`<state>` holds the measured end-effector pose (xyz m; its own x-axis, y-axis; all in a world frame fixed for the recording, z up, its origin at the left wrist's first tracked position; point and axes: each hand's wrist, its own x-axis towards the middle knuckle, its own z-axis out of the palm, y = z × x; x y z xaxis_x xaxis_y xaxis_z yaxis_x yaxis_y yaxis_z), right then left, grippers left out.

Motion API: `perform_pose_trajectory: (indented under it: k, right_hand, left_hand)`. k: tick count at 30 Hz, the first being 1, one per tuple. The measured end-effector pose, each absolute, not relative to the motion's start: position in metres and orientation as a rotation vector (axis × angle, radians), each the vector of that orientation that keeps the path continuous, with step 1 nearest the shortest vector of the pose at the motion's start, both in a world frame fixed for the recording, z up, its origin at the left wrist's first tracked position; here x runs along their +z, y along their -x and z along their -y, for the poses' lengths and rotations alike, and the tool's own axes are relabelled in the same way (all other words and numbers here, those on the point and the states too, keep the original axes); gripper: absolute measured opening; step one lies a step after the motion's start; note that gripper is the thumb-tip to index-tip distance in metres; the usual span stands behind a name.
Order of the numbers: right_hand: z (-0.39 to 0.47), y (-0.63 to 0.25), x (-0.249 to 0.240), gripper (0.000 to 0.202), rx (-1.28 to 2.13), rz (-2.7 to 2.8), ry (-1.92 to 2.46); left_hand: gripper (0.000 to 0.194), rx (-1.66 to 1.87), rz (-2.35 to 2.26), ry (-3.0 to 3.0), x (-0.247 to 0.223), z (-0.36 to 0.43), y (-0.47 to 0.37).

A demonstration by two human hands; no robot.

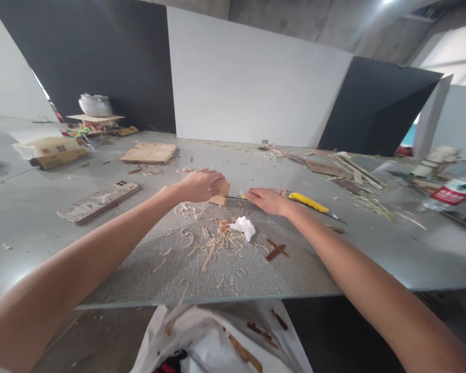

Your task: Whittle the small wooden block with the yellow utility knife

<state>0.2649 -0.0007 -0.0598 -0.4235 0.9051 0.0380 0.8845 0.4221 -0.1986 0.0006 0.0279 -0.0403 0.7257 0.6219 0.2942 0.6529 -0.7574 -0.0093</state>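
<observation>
A small light-brown piece of wood (219, 195) is pinned near the middle of the tabletop under my left hand (202, 185), whose fingers are closed over its upper left side. My right hand (266, 200) is wrapped round a thin-bladed knife (236, 197). A bit of yellow shows at its grip, and its blade points left and meets the wood's edge. Most of the handle is hidden in the hand. Right of that hand lies a yellow utility knife (308, 202). Curled wood shavings (221, 243) and a crumpled white tissue (244, 228) are scattered nearer to me.
A phone (99, 202) and a flat wooden board (149, 152) lie to the left. Two crossed dark wood strips (276, 249) are in front. Wood scraps (349, 171) and a bottle (452, 190) stand right. The glass table edge (225, 300) crosses before my lap.
</observation>
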Motion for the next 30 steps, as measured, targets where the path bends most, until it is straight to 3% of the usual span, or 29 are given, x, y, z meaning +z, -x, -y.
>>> perform_pose_trajectory:
  k: [13,22,30]
  right_hand:
    - [-0.024,-0.257,-0.049,0.047,0.567,2.666,1.526]
    - [-0.022,-0.234,-0.043,0.049,0.452,2.808,1.624]
    - [-0.026,-0.226,-0.045,0.063,0.455,2.735,1.798]
  left_hand:
    - [0.035,-0.426,1.022,2.847,-0.041,-0.034,0.004]
    - [0.035,-0.421,0.975,2.845,-0.04,-0.034,0.004]
    - [0.04,-0.414,0.993,2.857,-0.04,-0.037,0.006]
